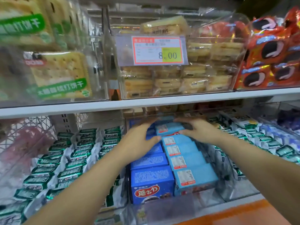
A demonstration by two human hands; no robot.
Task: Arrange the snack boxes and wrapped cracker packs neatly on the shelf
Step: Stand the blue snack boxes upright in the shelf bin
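On the lower shelf, a clear bin is being filled by two rows. The dark blue boxes are being kept in the left row, and the front one is being marked by a red label with the words 蘑古力. The light blue boxes are being kept in the right row, each with a white label edged in red; its small writing is too blurry to read. At the back of that row, the top box is being gripped by the right hand, with fingers curled over it. The left hand is being held wide open just beside this box; touching cannot be told. On both sides of the bin, green packs are being kept. Above, a price tag is showing 8.00, and 打饼干 is being shown on a cracker pack.
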